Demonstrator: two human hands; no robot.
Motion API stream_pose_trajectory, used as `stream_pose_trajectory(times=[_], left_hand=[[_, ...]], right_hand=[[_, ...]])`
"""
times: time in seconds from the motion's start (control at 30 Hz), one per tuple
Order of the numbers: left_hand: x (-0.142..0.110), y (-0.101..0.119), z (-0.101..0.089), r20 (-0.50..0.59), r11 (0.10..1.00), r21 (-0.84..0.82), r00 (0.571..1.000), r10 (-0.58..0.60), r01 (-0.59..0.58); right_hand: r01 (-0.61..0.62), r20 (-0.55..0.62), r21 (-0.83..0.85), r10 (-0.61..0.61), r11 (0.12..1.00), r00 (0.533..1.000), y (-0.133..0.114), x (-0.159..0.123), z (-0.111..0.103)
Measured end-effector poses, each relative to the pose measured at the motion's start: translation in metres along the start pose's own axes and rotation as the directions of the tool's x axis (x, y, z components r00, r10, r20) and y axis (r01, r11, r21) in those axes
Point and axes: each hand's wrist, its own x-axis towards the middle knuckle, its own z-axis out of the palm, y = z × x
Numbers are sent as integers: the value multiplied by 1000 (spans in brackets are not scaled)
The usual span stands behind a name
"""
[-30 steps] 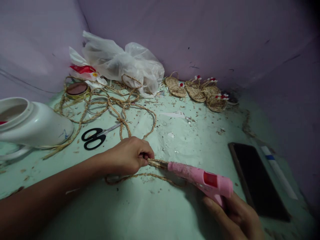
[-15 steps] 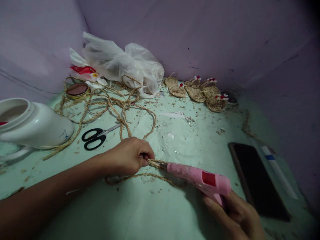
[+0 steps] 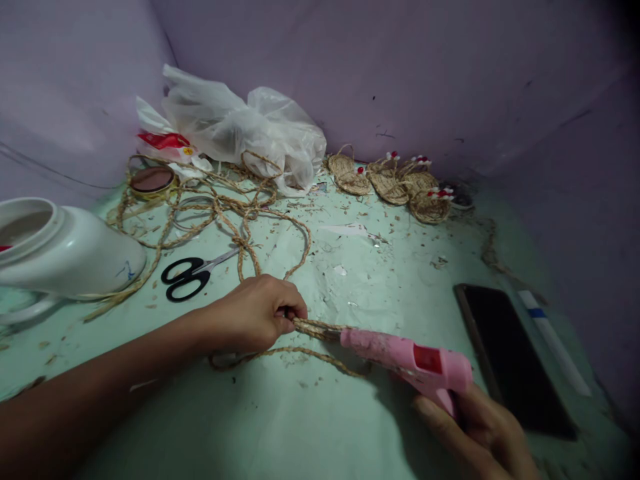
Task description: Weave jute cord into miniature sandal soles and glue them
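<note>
My left hand is closed on a braided straw cord, pinching it between thumb and fingers near the middle of the table. A short stretch of doubled cord sticks out to the right of the fingers. In my right hand is a pink hot glue gun, gripped by its handle. Its nozzle points left and lies along the cord, close to my left fingertips; whether it touches cannot be made out. One loose strand of cord curves over the table just below.
Black-handled scissors lie left of my hands, beside a tangle of cord. A white jug lies at far left. Behind are a plastic bag and several woven pieces with beads. On the right lie a phone and a white tube.
The glue gun and my right hand have shifted slightly to the right, so the nozzle has drawn back a little along the cord. My left hand holds almost the same place.
</note>
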Motion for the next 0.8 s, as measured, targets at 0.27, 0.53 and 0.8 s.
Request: stream_pose_trajectory(times=[0.27,0.53,0.8], left_hand=[[-2,-1,1,-7,1000,-9,1000,-16,16],[-1,-2,2,-7,1000,-8,1000,-9,9],[-2,-3,3,-27,1000,-7,1000,-1,1]], right_hand=[[-53,7,-15,53,998,999,16,-8,-5],[-114,21,72,113,991,993,25,-10,-6],[-93,-109,46,98,995,989,22,-10,-3]])
